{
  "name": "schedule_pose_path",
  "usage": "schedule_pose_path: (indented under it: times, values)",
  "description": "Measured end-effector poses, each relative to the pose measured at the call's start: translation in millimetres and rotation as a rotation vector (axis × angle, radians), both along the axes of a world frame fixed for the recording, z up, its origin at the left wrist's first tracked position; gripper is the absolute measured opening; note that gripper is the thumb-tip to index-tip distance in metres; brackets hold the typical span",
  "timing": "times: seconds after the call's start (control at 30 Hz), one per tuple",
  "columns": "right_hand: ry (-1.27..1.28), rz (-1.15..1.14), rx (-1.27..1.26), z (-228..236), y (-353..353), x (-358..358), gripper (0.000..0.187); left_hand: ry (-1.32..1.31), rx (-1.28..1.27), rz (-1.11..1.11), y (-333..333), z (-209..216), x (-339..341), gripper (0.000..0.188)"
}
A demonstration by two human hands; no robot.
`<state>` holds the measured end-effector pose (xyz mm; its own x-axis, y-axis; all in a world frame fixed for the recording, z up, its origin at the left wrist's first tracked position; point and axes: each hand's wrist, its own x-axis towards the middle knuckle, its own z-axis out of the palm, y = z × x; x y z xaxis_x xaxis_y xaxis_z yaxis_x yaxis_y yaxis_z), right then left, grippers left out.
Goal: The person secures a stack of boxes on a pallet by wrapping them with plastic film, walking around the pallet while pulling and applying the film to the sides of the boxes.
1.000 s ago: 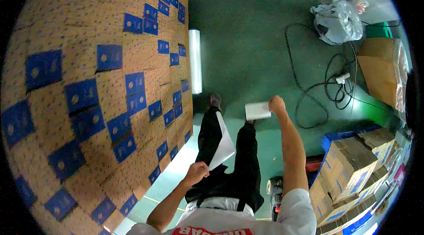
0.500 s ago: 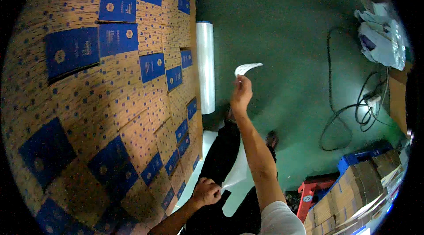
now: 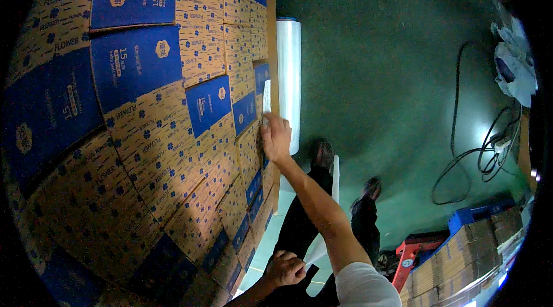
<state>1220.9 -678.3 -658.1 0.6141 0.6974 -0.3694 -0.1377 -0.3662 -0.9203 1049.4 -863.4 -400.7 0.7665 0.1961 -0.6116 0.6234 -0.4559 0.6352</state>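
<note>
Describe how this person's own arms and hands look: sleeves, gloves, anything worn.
Both hands are bare, with no gloves. The right hand shows no ring or watch, and its forearm is uncovered up to a short white sleeve at the upper arm. The left hand is bare too; its forearm shows only briefly at the lower edge, with no sleeve in view.

right hand [image 3: 276, 137] flat on white label [image 3: 266, 97] against stacked cartons [image 3: 161, 134] | left hand [image 3: 286, 268] low, holding white sheets [image 3: 328, 215] | film roll [image 3: 289, 76] beside stack
</note>
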Motion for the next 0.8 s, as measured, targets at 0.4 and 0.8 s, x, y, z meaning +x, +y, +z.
schedule_pose_path:
  times: [0.4, 0.8]
  values:
    - [0.477, -0.191, -0.151, -75.5, 10.6, -24.4, 0.069, -0.114, 0.008, -0.025, -11.9, -7.3, 21.7, 0.012]
    - [0.874, 0.612, 0.068, 264.3, -403.6, 66.8, 0.076, -0.167, -0.174, 0.459, -86.1, 94.6, 82.1, 0.005]
